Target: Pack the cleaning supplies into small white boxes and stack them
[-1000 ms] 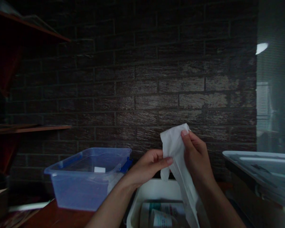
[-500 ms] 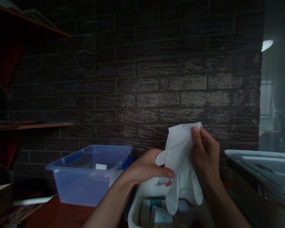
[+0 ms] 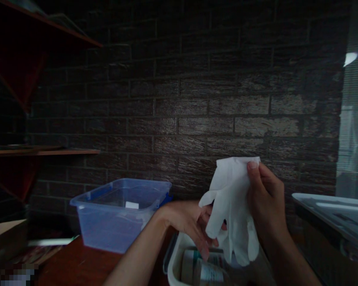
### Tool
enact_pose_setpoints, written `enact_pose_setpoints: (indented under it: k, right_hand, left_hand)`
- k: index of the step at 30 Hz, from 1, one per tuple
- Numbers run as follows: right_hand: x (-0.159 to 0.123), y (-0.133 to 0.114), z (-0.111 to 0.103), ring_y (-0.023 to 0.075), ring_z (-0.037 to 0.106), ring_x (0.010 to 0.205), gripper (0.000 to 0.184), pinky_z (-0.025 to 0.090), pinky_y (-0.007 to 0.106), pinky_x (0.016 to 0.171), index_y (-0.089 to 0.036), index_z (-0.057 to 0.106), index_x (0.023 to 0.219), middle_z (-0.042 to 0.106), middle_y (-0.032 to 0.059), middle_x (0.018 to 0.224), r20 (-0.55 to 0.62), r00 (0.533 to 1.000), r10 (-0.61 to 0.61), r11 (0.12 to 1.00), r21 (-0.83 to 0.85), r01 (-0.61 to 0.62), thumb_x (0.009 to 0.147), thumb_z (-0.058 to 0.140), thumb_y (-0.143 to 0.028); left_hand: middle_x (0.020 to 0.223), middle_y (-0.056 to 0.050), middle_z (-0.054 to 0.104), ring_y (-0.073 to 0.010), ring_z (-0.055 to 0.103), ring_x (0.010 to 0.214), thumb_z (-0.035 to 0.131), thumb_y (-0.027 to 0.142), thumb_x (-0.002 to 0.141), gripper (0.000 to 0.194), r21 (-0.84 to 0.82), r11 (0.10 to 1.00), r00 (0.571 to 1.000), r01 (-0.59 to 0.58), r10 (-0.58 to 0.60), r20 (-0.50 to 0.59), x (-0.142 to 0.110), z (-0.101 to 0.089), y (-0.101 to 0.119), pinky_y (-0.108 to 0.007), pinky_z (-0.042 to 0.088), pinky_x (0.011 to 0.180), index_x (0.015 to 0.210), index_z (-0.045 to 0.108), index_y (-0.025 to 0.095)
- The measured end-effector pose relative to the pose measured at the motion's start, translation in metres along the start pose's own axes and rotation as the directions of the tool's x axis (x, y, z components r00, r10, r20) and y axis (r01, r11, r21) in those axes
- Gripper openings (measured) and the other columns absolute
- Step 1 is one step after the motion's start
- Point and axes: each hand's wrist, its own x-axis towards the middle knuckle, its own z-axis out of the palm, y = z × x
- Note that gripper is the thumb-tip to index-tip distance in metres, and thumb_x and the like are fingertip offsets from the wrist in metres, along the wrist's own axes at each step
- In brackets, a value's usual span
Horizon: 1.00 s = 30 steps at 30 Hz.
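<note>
Two containers (image 3: 210,274) (bottles, perhaps) lie in a white bin (image 3: 183,241), right grip (image 3: 267,194) pinching a glove (image 3: 234,194), left grip (image 3: 186,218) parted.

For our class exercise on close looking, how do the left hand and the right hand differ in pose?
The right hand pinches the white glove by its cuff; the left hand is loosely open, its contact with the glove unclear. The right hand's thumb points up, the left hand's down. Both hands are bare.

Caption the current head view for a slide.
Right hand holding a white glove by its cuff over a white bin.
</note>
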Motion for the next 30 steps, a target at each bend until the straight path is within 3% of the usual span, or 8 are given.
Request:
enact_pose_setpoints:
  k: [2,5,9,14,16,20,25,30]
  right_hand:
    - [-0.001,-0.002,0.001,0.0119,0.044,0.057,0.041,0.032,0.022,0.048,-0.019,0.062,0.078,0.053,-0.0029,0.065,0.07,0.997,0.031,0.999,0.022,-0.033,0.096,0.06,-0.055]
    - [-0.003,-0.003,0.006,0.0122,0.046,0.055,0.041,0.035,0.022,0.047,-0.019,0.064,0.077,0.056,-0.0024,0.064,0.262,0.959,0.107,0.991,0.049,-0.124,0.094,0.061,-0.056]
    - [-0.008,-0.001,0.016,0.0171,0.061,0.066,0.032,0.05,0.027,0.058,-0.019,0.07,0.09,0.069,0.0015,0.078,0.513,0.845,0.15,0.964,0.114,-0.24,0.091,0.068,-0.05]
    - [-0.008,0.003,0.015,0.0198,0.071,0.078,0.052,0.058,0.03,0.064,-0.022,0.064,0.118,0.072,0.0058,0.113,0.525,0.823,0.214,0.935,0.133,-0.328,0.074,0.087,-0.038]
    - [-0.007,0.005,0.011,0.0196,0.071,0.078,0.051,0.057,0.029,0.065,-0.02,0.066,0.116,0.074,0.0058,0.107,0.63,0.727,0.273,0.908,0.081,-0.411,0.073,0.088,-0.035]
    - [-0.007,0.008,0.007,0.0116,0.061,0.063,0.027,0.045,0.02,0.058,-0.011,0.076,0.091,0.073,0.0028,0.077,0.839,0.435,0.327,0.885,-0.111,-0.452,0.081,0.08,-0.036]
    - [-0.01,0.008,0.006,0.0081,0.048,0.048,0.032,0.035,0.019,0.045,-0.012,0.073,0.076,0.065,-0.0005,0.06,0.786,0.498,0.366,0.908,-0.185,-0.376,0.083,0.077,-0.042]
    - [-0.013,0.009,0.007,0.0098,0.051,0.036,0.042,0.037,0.019,0.035,-0.013,0.07,0.074,0.065,0.0002,0.051,0.782,0.443,0.438,0.869,-0.243,-0.431,0.083,0.075,-0.053]
  left_hand:
    - [0.111,-0.005,0.075,-0.0271,0.067,0.108,0.102,0.036,0.043,0.078,-0.001,0.991,0.99,-0.136,0.136,-0.038,-0.001,-0.003,0.003,-0.038,0.052,0.099,0.114,0.073,0.023]
    - [0.116,-0.01,0.075,-0.0294,0.067,0.113,0.093,0.057,0.058,0.077,-0.166,0.921,0.906,-0.351,0.29,-0.308,0.001,0.005,0.013,-0.039,0.048,0.103,0.12,0.072,0.017]
    - [0.113,-0.01,0.077,-0.0252,0.071,0.101,0.084,0.041,0.08,0.049,-0.202,0.886,0.734,-0.418,0.198,-0.65,0.007,0.026,0.03,-0.034,0.052,0.094,0.121,0.074,0.017]
    - [0.095,-0.009,0.079,-0.0239,0.072,0.084,0.077,0.043,0.086,0.04,-0.079,0.887,0.547,-0.455,0.208,-0.811,0.008,0.028,0.036,-0.032,0.056,0.075,0.113,0.076,0.015]
    - [0.091,-0.007,0.078,-0.0218,0.07,0.077,0.079,0.044,0.083,0.037,-0.034,0.873,0.447,-0.487,0.215,-0.868,0.005,0.023,0.036,-0.03,0.056,0.07,0.106,0.076,0.015]
    - [0.088,-0.006,0.077,-0.0185,0.067,0.071,0.082,0.045,0.079,0.037,0.076,0.846,0.265,-0.528,0.248,-0.932,0.0,0.016,0.037,-0.027,0.053,0.066,0.098,0.075,0.014]
    - [0.082,-0.003,0.073,-0.0139,0.061,0.067,0.081,0.042,0.08,0.033,0.195,0.839,0.138,-0.507,0.302,-0.943,0.0,0.012,0.039,-0.022,0.047,0.061,0.096,0.076,0.013]
    - [0.079,0.0,0.071,-0.0123,0.057,0.066,0.078,0.039,0.081,0.028,0.304,0.83,0.018,-0.467,0.352,-0.936,-0.004,0.003,0.038,-0.02,0.043,0.059,0.094,0.076,0.014]
